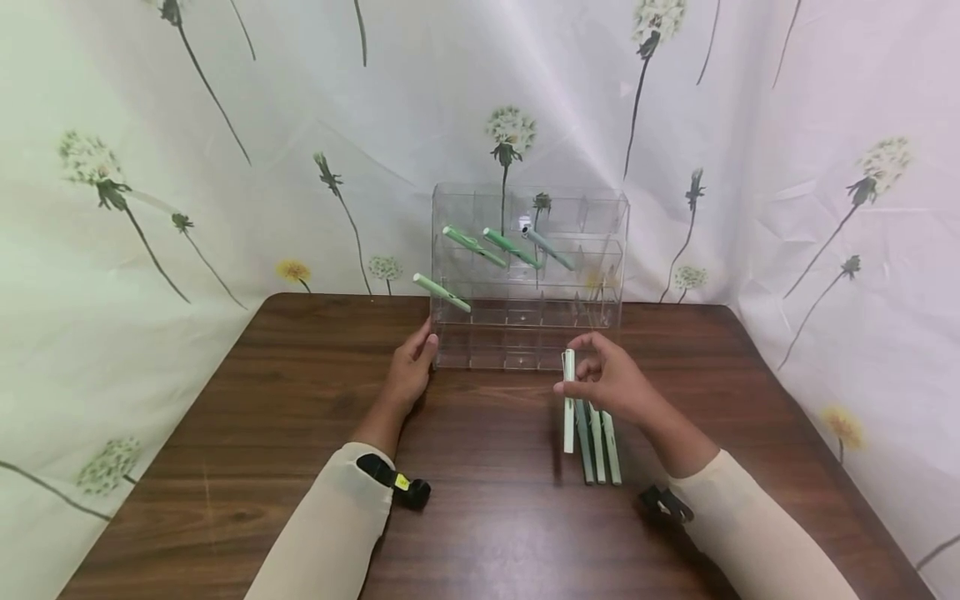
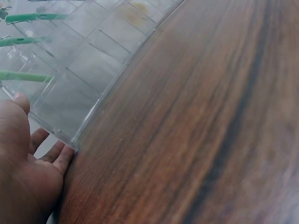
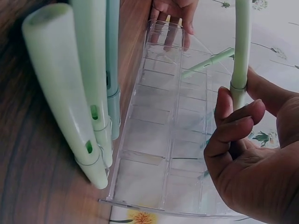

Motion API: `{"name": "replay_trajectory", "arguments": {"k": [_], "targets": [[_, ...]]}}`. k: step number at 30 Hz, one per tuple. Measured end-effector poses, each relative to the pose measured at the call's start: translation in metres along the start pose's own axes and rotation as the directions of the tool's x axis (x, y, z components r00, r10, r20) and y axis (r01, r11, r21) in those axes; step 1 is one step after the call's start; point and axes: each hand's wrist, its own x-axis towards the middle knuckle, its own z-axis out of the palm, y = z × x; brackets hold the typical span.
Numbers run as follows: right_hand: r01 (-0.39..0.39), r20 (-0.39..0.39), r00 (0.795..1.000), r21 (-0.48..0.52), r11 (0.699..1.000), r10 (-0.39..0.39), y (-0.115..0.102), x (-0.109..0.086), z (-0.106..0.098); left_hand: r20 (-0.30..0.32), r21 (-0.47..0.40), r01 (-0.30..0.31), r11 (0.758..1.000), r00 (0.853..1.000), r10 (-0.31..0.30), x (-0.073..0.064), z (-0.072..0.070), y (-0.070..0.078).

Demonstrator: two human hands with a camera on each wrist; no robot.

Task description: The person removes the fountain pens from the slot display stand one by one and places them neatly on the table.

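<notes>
My right hand (image 1: 611, 379) pinches a pale green pen (image 1: 569, 417) between thumb and fingers, upright in front of a clear compartment rack (image 1: 525, 362). In the right wrist view this pen (image 3: 242, 42) rises above the curled fingers. My left hand (image 1: 411, 367) rests against the rack's left side, its fingers (image 2: 58, 156) straight along the lower side edge. A light green pen (image 1: 442, 292) leans in a lower left compartment. Higher up lean two green pens (image 1: 474, 246) (image 1: 513, 247) and a grey-blue pen (image 1: 550, 249).
Beside the held pen, three pens lie side by side on the wooden table (image 1: 480, 517): one grey-blue pen (image 1: 585, 450) and two pale green pens (image 1: 597, 450) (image 1: 612, 454). A white flower-patterned cloth (image 1: 420, 108) hangs behind the rack and along both sides.
</notes>
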Motion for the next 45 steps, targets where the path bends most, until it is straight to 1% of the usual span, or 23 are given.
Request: {"name": "replay_trajectory", "arguments": {"k": [7, 13, 18, 24, 28, 32, 35, 39, 45], "targets": [[-0.02, 0.023, 1.0, -0.006, 1.0, 0.02, 0.006, -0.002, 0.002, 0.008, -0.008, 0.009, 1.0, 1.0, -0.009, 0.0, 0.0, -0.001], [-0.04, 0.037, 0.999, 0.008, 0.999, 0.04, 0.011, -0.004, 0.003, 0.015, -0.019, -0.003, 1.0, 1.0, 0.003, -0.002, 0.0, 0.002], [-0.059, 0.047, 0.997, 0.019, 0.998, 0.058, 0.014, -0.004, 0.004, 0.011, -0.025, -0.001, 1.0, 1.0, 0.001, -0.001, 0.0, 0.003], [-0.044, 0.056, 0.997, 0.013, 0.999, 0.043, 0.022, -0.001, 0.006, 0.009, -0.026, 0.011, 1.0, 1.0, -0.011, -0.002, 0.0, 0.003], [-0.057, 0.066, 0.996, 0.012, 0.998, 0.056, 0.028, 0.0, 0.007, 0.013, -0.022, 0.02, 1.0, 1.0, -0.02, -0.002, 0.001, 0.003], [-0.066, 0.07, 0.995, 0.007, 0.998, 0.065, 0.032, 0.002, 0.008, 0.012, -0.025, 0.011, 1.0, 1.0, -0.01, -0.002, 0.001, 0.003], [-0.083, 0.062, 0.995, -0.014, 0.996, 0.083, 0.035, 0.002, 0.009, 0.016, -0.028, 0.005, 1.0, 1.0, -0.005, -0.002, 0.001, 0.001], [-0.116, 0.068, 0.991, -0.033, 0.993, 0.118, 0.037, 0.001, 0.011, 0.021, -0.027, 0.011, 1.0, 1.0, -0.01, -0.001, -0.001, 0.0], [-0.123, 0.073, 0.989, -0.046, 0.991, 0.126, 0.037, 0.0, 0.013, 0.023, -0.023, 0.018, 1.0, 1.0, -0.018, -0.003, 0.0, 0.003]]}}
